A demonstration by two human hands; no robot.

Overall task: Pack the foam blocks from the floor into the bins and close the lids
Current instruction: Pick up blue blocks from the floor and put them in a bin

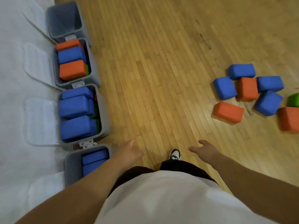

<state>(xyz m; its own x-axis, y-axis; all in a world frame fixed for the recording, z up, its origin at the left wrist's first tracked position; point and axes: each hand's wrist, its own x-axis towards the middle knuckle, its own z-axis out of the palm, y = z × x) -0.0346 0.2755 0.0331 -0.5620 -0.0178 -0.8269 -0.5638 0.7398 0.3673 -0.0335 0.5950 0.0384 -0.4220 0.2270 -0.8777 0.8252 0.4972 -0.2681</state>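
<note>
Several grey bins stand in a row along the left wall with lids hinged open. The far bin (64, 21) holds nothing. The second bin (93, 73) holds orange and blue foam blocks. The third bin (104, 120) is packed with blue blocks, and the nearest bin (71, 167) holds blue blocks too. A pile of loose foam blocks lies on the floor at right: blue (224, 88), orange (228, 112), green (293, 100). My left hand (129, 151) and right hand (203, 149) hang open over the floor, holding nothing.
The wooden floor (161, 70) stretches between the bins and the pile. A white wall (16, 78) backs the bins, with the open translucent lids (40, 122) leaning against it. My shoe (175, 154) is on the floor below me.
</note>
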